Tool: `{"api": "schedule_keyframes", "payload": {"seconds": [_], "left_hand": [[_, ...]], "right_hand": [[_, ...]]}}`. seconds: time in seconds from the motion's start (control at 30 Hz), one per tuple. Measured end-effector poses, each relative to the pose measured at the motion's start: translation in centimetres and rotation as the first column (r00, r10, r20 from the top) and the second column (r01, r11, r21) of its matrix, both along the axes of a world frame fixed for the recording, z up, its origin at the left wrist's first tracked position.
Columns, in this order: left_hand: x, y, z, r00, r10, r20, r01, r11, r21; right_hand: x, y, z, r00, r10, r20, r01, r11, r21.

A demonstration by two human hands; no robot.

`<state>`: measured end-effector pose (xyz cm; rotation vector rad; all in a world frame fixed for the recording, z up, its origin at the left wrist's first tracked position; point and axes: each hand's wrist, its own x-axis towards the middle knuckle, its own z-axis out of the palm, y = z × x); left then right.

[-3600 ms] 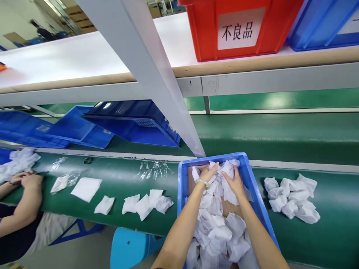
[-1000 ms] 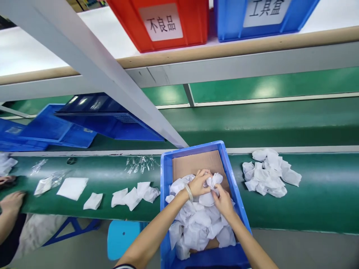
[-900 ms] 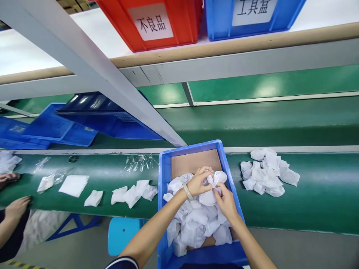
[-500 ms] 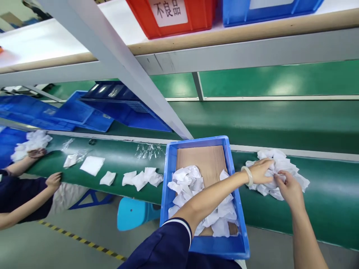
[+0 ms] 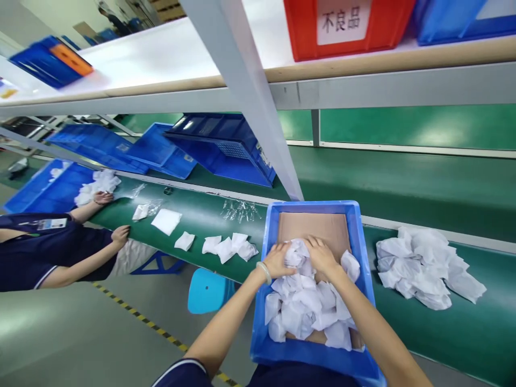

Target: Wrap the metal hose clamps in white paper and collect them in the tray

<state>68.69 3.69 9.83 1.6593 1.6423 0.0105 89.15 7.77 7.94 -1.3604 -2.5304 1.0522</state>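
Note:
A blue bin (image 5: 267, 301) with a cardboard floor sits in front of me, its near half filled with several crumpled white pouches (image 5: 306, 306). My left hand (image 5: 278, 260), with a pale bangle on the wrist, rests on top of the pouches, its fingers curled into them. Beside it, my right hand (image 5: 322, 257) is also closed over the pouches at the top of the heap. To the right, a pile of white pouches (image 5: 427, 267) lies on the green belt (image 5: 463, 328).
A few flat white pouches (image 5: 228, 248) and clear wrappers (image 5: 238, 209) lie on the belt to the left. A co-worker's arms (image 5: 80, 263) reach onto the belt at far left. Blue trays (image 5: 226, 145) lean behind; a grey post (image 5: 250, 102) rises ahead. A red bin (image 5: 346, 24) sits on the shelf.
Half a second ago both hands were at the pile on the belt to the right. They have come back into the blue bin and closed on pouches there. The view swung left.

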Motion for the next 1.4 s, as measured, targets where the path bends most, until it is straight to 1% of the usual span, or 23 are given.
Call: {"api": "schedule_keyframes", "payload": {"seconds": [0.07,0.13,0.23,0.33,0.43,0.53,0.6,0.63,0.73,0.83,0.87,0.9,0.93,0.97,1.0,1.03,1.07,1.1,1.13,1.17,1.27,1.33,1.4], "left_hand": [[0.6,-1.3,-0.9,0.998,0.028,0.055,-0.029,1.000,0.012],[1.1,-2.8,-1.4,0.990,0.081,0.115,-0.082,0.997,0.011],[1.0,-4.7,-1.1,0.964,0.155,0.217,-0.157,0.988,-0.010],[0.3,-5.2,0.4,0.934,0.211,0.290,-0.219,0.976,-0.005],[-0.8,-4.2,2.6,0.904,0.265,0.336,-0.295,0.954,0.041],[-2.2,-3.0,4.7,0.875,0.288,0.391,-0.347,0.933,0.090],[-3.2,-2.2,5.6,0.856,0.288,0.429,-0.361,0.927,0.098],[-3.6,-1.8,5.8,0.843,0.288,0.454,-0.366,0.926,0.091],[-4.4,0.2,6.0,0.753,0.306,0.583,-0.403,0.915,0.040],[-4.3,3.2,5.7,0.621,0.338,0.707,-0.498,0.867,0.024],[-4.0,4.1,5.5,0.602,0.349,0.718,-0.535,0.844,0.038],[-3.7,4.9,5.2,0.610,0.367,0.702,-0.573,0.817,0.071],[-3.3,5.5,4.8,0.652,0.382,0.655,-0.591,0.798,0.123],[-2.9,5.8,4.2,0.734,0.381,0.562,-0.561,0.807,0.185],[-2.3,5.7,3.6,0.829,0.355,0.432,-0.484,0.843,0.235],[-1.8,5.3,2.8,0.910,0.300,0.288,-0.374,0.892,0.254],[-1.1,4.7,2.0,0.962,0.222,0.161,-0.256,0.938,0.235],[-0.5,3.9,1.2,0.987,0.143,0.070,-0.153,0.970,0.188],[0.1,3.1,0.4,0.996,0.083,0.016,-0.084,0.987,0.134],[0.6,2.3,-0.2,0.998,0.055,-0.007,-0.054,0.994,0.092],[1.4,0.8,-1.2,1.000,0.015,-0.025,-0.014,1.000,0.026],[1.1,0.9,-0.9,1.000,-0.008,-0.002,0.008,0.999,0.034],[0.7,1.7,-0.1,0.999,-0.014,0.043,0.011,0.997,0.079]], "right_hand": [[-1.5,0.6,-1.9,1.000,0.009,0.008,-0.009,1.000,-0.009],[-1.2,-0.1,-2.9,1.000,0.002,0.025,-0.002,1.000,-0.018],[0.9,-2.7,-2.8,0.996,-0.048,0.071,0.050,0.998,-0.026],[2.5,-4.1,-2.0,0.985,-0.123,0.123,0.125,0.992,-0.010],[2.0,-3.0,-1.9,0.979,-0.144,0.143,0.144,0.989,0.012],[0.0,-0.9,-2.4,0.991,-0.052,0.122,0.056,0.998,-0.025],[-1.2,0.1,-2.4,0.993,-0.025,0.115,0.031,0.998,-0.050],[-1.5,0.4,-2.2,0.992,-0.040,0.119,0.047,0.997,-0.054],[-1.0,1.5,-0.6,0.974,-0.165,0.156,0.171,0.985,-0.030],[0.5,3.5,1.8,0.928,-0.323,0.183,0.322,0.946,0.039],[0.9,4.2,2.5,0.910,-0.375,0.177,0.368,0.927,0.071],[1.2,4.8,3.1,0.893,-0.414,0.174,0.402,0.910,0.102],[1.3,5.1,3.5,0.882,-0.435,0.181,0.419,0.900,0.121],[1.3,5.1,3.6,0.878,-0.436,0.200,0.418,0.900,0.126],[1.0,4.7,3.5,0.880,-0.416,0.231,0.401,0.910,0.109],[0.6,4.0,3.2,0.887,-0.375,0.270,0.371,0.926,0.068],[0.1,2.9,2.7,0.896,-0.320,0.308,0.335,0.942,0.006],[-0.5,1.6,2.1,0.904,-0.269,0.332,0.304,0.951,-0.059],[-1.1,0.2,1.4,0.909,-0.232,0.345,0.286,0.952,-0.113],[-1.7,-1.1,0.7,0.911,-0.209,0.354,0.277,0.949,-0.153],[-2.4,-4.0,-0.7,0.912,-0.208,0.353,0.290,0.936,-0.198],[-1.8,-4.3,-0.8,0.918,-0.224,0.329,0.299,0.933,-0.200],[-0.7,-3.4,-0.4,0.918,-0.257,0.301,0.318,0.933,-0.171]]}}
